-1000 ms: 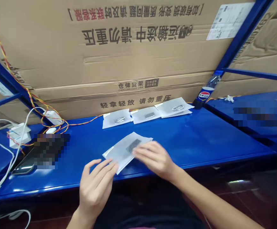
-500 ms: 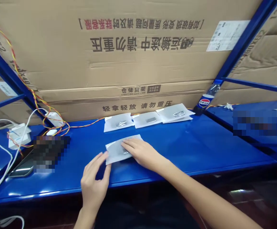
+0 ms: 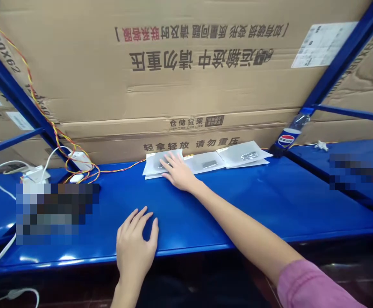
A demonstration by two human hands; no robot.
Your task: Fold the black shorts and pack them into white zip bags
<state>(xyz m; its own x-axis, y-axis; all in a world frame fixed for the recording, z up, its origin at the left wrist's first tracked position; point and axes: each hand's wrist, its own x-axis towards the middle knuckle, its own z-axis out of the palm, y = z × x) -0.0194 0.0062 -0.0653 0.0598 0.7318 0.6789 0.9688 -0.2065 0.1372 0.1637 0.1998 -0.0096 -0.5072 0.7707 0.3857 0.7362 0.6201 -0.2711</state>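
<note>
Blue shelf, leftmost white packets partly invisible beneath right-hand fingers

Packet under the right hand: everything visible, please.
The packet is flat, whitish and translucent, like thin plastic or foam; a dark patch shows through, partly hidden by fingers. It lies at the row's left end, before the cardboard, over another white sheet or packet on the blue shelf. The right hand rests flat on it.

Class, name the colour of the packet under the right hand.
The packet is whitish; see the head view.
</note>
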